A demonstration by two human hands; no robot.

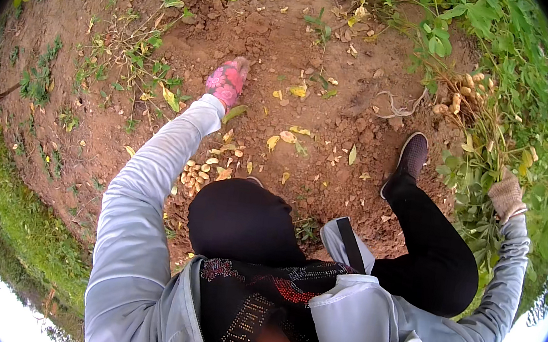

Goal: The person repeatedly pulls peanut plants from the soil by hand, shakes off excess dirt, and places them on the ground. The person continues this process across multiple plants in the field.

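My left hand (226, 81), in a pink floral glove, reaches down to loose reddish soil (257, 25). Its fingertips are at the ground, and I cannot tell whether they hold anything. Out to the right, my right hand (507, 195) in a beige knitted glove grips the leafy stems of a pulled peanut plant (498, 141). Peanut pods (456, 103) hang among its roots, which point away from me. Just beyond my left knee, on the ground, is a small heap of loose peanut pods (194, 177).
Green peanut plants (493, 24) grow along the right side. A small leafy weed (129, 58) spreads over the soil at left. Dry roots (397, 109) and yellow leaves (299, 90) lie scattered. My right shoe (413, 154) stands near the pulled plant.
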